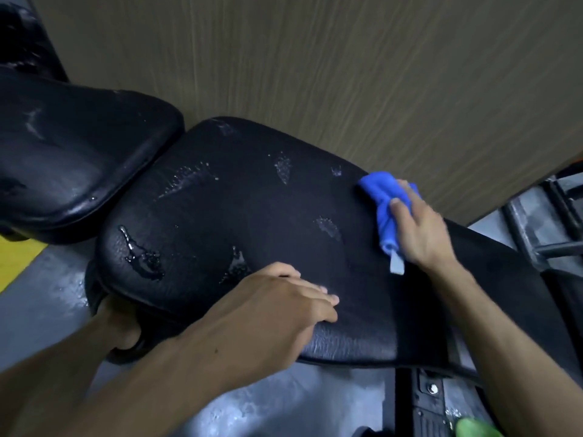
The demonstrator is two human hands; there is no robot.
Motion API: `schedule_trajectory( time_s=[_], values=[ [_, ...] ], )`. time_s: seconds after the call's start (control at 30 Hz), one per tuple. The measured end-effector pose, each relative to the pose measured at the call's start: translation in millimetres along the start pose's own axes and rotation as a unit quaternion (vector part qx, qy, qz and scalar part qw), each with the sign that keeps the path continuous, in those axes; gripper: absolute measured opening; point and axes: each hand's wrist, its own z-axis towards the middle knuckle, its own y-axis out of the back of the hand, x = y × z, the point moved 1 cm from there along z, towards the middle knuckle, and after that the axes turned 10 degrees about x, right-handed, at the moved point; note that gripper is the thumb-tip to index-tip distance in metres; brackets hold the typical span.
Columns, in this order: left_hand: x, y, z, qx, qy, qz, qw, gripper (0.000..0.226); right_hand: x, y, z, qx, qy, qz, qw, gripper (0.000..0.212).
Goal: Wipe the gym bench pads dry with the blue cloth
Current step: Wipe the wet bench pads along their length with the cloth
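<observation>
A person's right hand (419, 228) presses the bunched blue cloth (383, 203) onto the far end of the long black bench pad (252, 222), fingers laid fairly straight over the fabric, with a pale tag (397, 263) trailing from the cloth below the palm. The left hand (284, 304) rests on the pad's near edge, its fingers extended and holding nothing, apparently steadying the bench. The wiping looks barely begun: to the left of the cloth hand, patches of water droplets (284, 167) bead the pad, and a larger puddle (142, 257) sits beyond the left hand, near the pad's rounded corner. The second pad (79, 152), farther left still across a gap, also glistens with streaks. The next move probably calls for sweeping the cloth leftward, with firm, even pressure, toward the bracing hand and over each wet patch. The puddle may need several passes.
</observation>
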Motion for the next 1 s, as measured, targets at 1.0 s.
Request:
schedule_trajectory(
  time_s=[1.0],
  values=[
    [6.6, 42.9, -50.9, -0.143, 0.120, 0.035, 0.982, 0.028, 15.5, 0.4, 18.5, 0.046, -0.005, -0.018, 0.999, 0.061]
  ],
)
